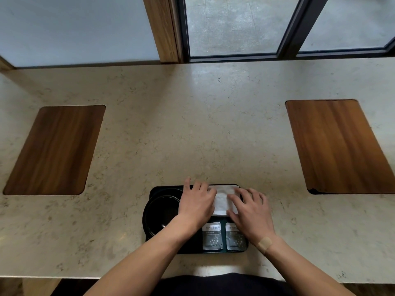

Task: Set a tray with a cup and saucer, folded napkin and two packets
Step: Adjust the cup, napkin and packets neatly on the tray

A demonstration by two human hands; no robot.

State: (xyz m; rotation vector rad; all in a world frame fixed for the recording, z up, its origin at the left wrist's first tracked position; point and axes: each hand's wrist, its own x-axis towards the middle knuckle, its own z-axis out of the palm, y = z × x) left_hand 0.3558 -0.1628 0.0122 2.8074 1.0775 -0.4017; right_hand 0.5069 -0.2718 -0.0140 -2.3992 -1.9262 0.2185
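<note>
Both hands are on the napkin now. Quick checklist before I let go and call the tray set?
1. Napkin on black tray: ok.
2. Napkin folded flat: cannot tell, left hand and right hand cover its sides.
3. Two packets side by side on tray: ok.
4. Saucer on tray: ok.
5. Cup on saucer: cannot tell, dark and partly hidden by the left forearm.

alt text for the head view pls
Both hands, left and right, press flat on a white napkin on a black tray, which also holds a dark saucer and two grey packets, on a beige counter.
</note>
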